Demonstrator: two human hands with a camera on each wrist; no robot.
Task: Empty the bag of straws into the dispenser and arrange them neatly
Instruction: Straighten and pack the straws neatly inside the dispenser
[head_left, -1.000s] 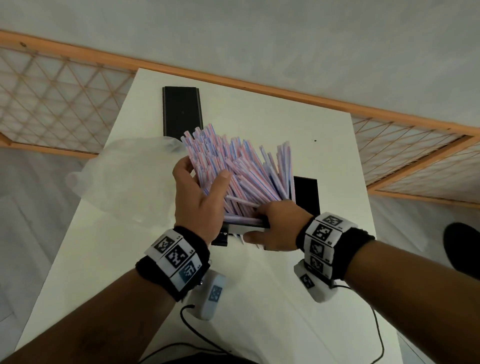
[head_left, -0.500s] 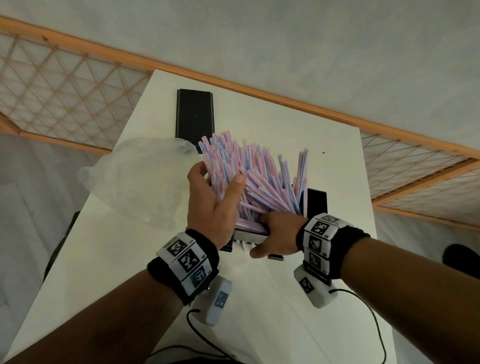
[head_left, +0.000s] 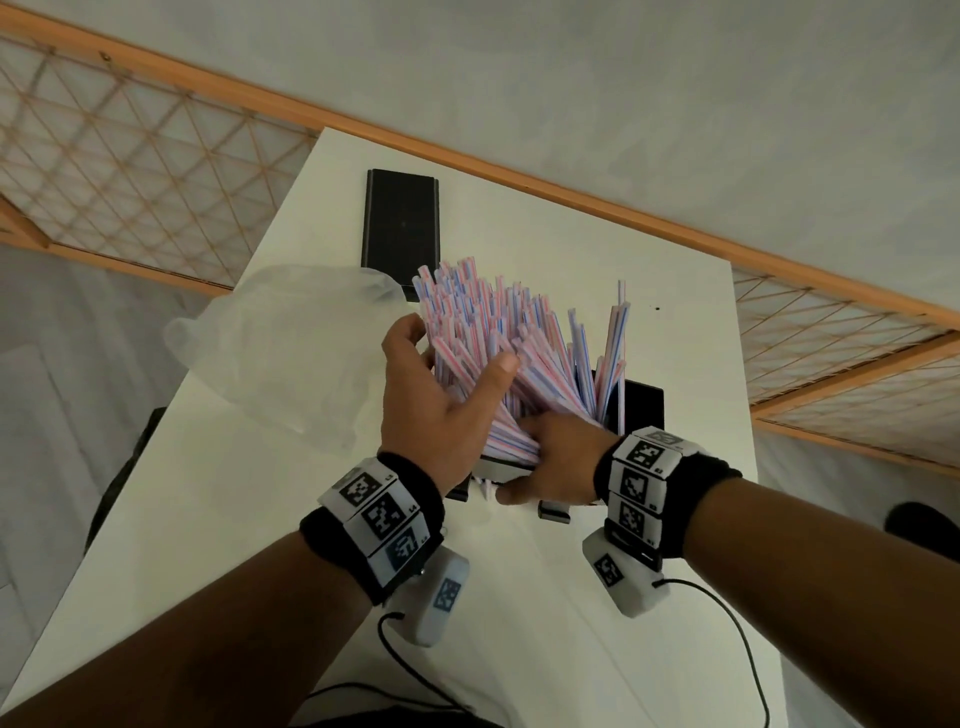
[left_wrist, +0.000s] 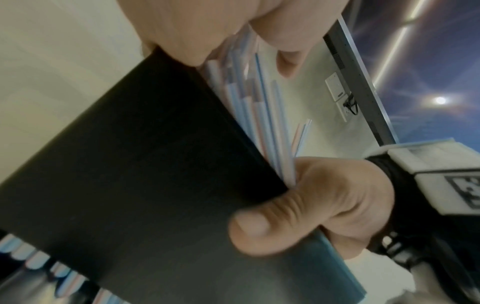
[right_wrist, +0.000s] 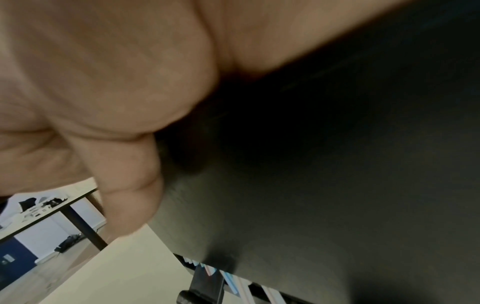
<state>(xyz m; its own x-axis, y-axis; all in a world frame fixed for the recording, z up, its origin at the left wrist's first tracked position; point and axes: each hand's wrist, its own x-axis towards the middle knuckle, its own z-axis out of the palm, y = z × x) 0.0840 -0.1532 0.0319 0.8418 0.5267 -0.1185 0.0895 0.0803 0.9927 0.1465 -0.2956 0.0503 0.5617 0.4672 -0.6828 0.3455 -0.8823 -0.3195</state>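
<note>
Head view: your left hand (head_left: 431, 410) grips straws (head_left: 498, 343), now more upright than before; right hand (head_left: 558, 462) grips dispenser (head_left: 641, 402). Bag (head_left: 280, 353) at 9 o'clock, emptied.

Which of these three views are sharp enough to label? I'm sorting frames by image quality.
Head view: sharpest, evenly lit, wide-angle bending at the edges; straws and both hands read clearly. Left wrist view: motion-blurred, with lens flare off a ceiling light; the dispenser is a dark slab. Right wrist view: worst, mostly a blurred right hand and underexposed black.
</note>
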